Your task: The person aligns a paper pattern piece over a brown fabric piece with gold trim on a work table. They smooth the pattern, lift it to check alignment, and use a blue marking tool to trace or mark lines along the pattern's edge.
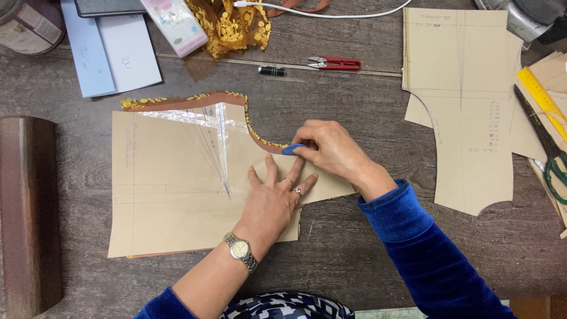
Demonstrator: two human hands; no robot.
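Under right hand — half-hidden blue chalk

Lying at the top centre-left, slanting: a flat rectangular packet, white with pink and green print. Standing in the top left corner, cut off by the frame: a round tin, wearing a label in cream, dark red and grey. Resting beside the tin, overlapping: two pale blue-white envelopes. Peeking in along the top edge, partly hidden: a dark flat slab, possibly a screen, cannot tell.
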